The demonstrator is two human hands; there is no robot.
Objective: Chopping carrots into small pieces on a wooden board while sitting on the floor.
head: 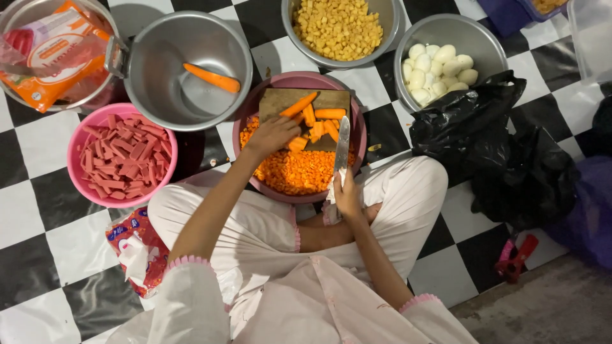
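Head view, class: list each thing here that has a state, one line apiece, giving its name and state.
Left hand: pressing carrot sticks on the cutting board.
Right hand: gripping a knife, blade over the board.
Pink basin: part-filled with diced carrot.
Steel pot: holds one whole carrot.
Black bag: crumpled.

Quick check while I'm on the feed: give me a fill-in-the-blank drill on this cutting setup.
1. The right hand holds a ____.
2. The left hand rests on carrot sticks lying on a wooden ____.
3. The pink bowl at the left holds cut ____ strips.
4. One whole carrot lies in a metal ____.

Missing words: knife; cutting board; sausage; pot
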